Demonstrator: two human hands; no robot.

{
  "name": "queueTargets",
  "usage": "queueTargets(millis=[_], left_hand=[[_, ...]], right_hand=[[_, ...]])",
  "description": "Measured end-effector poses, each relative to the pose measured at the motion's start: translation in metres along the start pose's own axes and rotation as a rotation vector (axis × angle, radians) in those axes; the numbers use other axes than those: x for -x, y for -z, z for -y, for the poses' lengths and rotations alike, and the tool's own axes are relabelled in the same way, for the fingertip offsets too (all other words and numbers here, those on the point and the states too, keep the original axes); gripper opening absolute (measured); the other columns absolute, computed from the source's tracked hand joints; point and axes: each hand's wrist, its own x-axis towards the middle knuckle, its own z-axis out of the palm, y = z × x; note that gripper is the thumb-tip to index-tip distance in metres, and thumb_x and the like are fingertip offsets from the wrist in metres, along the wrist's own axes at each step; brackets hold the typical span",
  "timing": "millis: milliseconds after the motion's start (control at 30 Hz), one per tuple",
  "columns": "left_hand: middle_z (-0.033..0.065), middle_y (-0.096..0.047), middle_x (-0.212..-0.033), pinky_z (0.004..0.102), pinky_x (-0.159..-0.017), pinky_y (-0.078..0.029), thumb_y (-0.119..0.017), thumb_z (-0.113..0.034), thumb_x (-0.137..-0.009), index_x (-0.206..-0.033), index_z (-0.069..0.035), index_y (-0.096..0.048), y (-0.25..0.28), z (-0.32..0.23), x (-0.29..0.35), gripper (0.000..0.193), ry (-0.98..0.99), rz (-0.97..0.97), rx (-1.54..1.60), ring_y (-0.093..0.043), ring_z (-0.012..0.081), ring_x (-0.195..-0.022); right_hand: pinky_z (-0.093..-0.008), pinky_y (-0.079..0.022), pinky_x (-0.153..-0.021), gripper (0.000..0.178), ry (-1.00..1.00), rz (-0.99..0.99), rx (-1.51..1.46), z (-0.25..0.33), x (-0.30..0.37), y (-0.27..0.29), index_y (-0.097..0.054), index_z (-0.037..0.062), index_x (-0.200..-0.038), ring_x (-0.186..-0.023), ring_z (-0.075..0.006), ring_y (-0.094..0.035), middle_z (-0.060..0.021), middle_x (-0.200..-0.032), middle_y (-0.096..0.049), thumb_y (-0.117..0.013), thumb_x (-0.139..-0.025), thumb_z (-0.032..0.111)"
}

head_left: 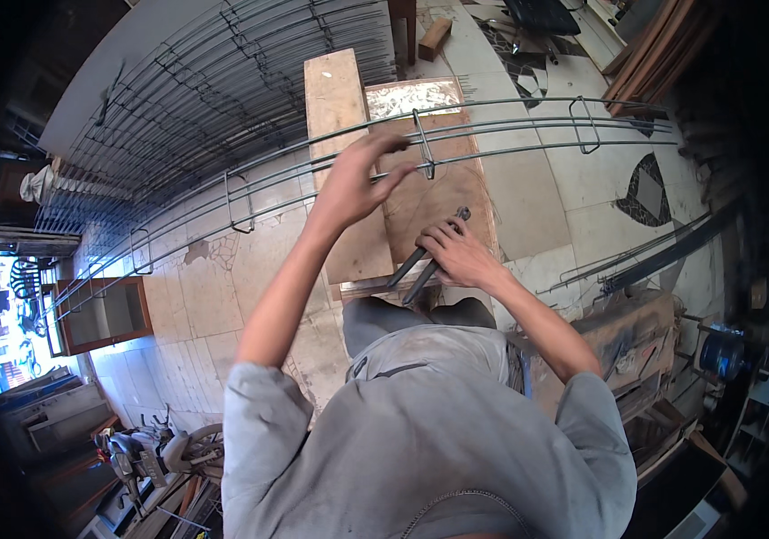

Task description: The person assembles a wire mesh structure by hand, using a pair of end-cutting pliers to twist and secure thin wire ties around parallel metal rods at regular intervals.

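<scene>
Tiled floor [182, 305] lay below our grip: R hand [458, 254] wrapped round pincers [419, 285]; L hand [357, 177], half-open, ahead-left by rebar cage [423, 142], contact unclear; cage could've rolled if knocked.

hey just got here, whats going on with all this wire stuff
A person works over a long metal rod frame that runs across a wooden bench. The left hand is at the rods, fingers and thumb apart; whether it touches them is hard to tell. The right hand holds dark-handled pincers below the frame. More wire frames lie piled at the upper left.
</scene>
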Motion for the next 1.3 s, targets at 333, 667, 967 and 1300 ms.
queueTargets(millis=[333,667,967,1300], left_hand=[[0.0113,-0.071,-0.098,0.0307,-0.089,-0.049,-0.061,-0.016,-0.097,-0.110,0.005,-0.065,-0.006,-0.042,0.124,0.024,0.516,-0.225,0.665,-0.066,0.0179,-0.096],[0.0126,-0.073,-0.101,0.0335,-0.086,-0.052,-0.062,-0.019,-0.095,-0.108,0.001,-0.069,-0.001,0.018,0.035,0.025,0.454,-0.057,0.250,-0.069,0.0201,-0.095],[0.0223,-0.070,-0.096,0.0457,-0.088,-0.052,-0.057,-0.008,-0.081,-0.099,-0.001,-0.073,-0.058,0.036,0.012,0.025,0.250,-0.051,0.124,-0.067,0.0400,-0.093],[0.0181,-0.070,-0.100,0.0455,-0.087,-0.049,-0.064,-0.011,-0.084,-0.102,-0.003,-0.072,-0.069,0.037,0.022,0.021,0.205,-0.065,0.083,-0.066,0.0373,-0.094]], right_hand=[[-0.0406,-0.053,-0.080,0.020,-0.407,-0.950,-1.428,0.039,0.007,0.048,-0.041,0.0048,-0.110,-0.084,-0.0239,-0.062,-0.0140,-0.096,-0.058,-0.050,-0.093,0.010],[-0.0354,-0.055,-0.080,0.029,-0.490,-1.049,-1.505,0.019,-0.060,0.150,-0.057,0.0016,-0.078,-0.083,-0.0195,-0.064,-0.0124,-0.094,-0.065,-0.056,-0.099,0.021],[-0.0294,-0.054,-0.089,0.042,-0.354,-1.005,-1.180,0.005,-0.089,0.165,-0.065,-0.0040,-0.121,-0.109,-0.0191,-0.056,-0.0133,-0.142,-0.046,-0.040,-0.088,0.006],[-0.0228,-0.054,-0.067,0.046,-0.388,-0.823,-0.857,0.005,-0.096,0.160,-0.063,0.0054,-0.126,-0.102,-0.0125,-0.057,-0.0100,-0.146,-0.043,-0.044,-0.084,0.003]])
